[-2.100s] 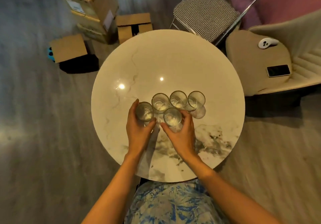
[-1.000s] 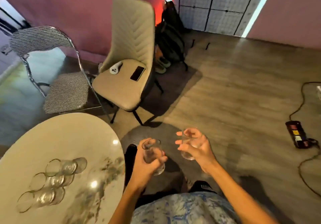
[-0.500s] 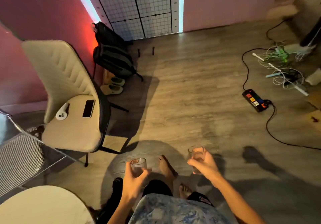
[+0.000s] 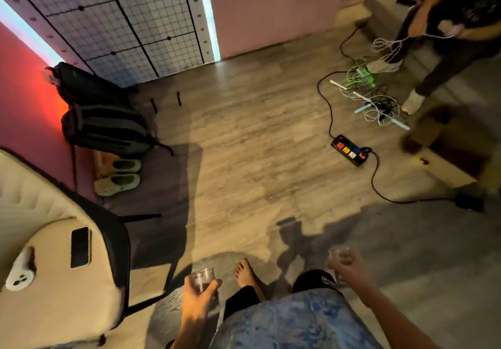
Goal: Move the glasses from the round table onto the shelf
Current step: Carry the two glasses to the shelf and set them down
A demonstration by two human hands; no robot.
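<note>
My left hand point(image 4: 196, 301) is closed around a clear drinking glass point(image 4: 203, 278), held upright low in the view over the wooden floor. My right hand point(image 4: 349, 268) grips a second clear glass point(image 4: 337, 252), blurred by motion, further right and slightly higher. Neither the round table nor the shelf is in view. My bare foot point(image 4: 245, 272) shows between the two hands.
A beige chair point(image 4: 54, 289) with a phone point(image 4: 80, 247) and a white controller point(image 4: 20, 275) stands at the left. Backpacks point(image 4: 103, 126) and shoes point(image 4: 118, 175) lie by the pink wall. A power strip point(image 4: 351, 150) and tangled cables point(image 4: 374, 96) cross the floor at right, near another person point(image 4: 447, 37).
I lifted two glasses off the round table and turned right, away from it. The table has left the view; the cables, the power strip and another person have come in.
</note>
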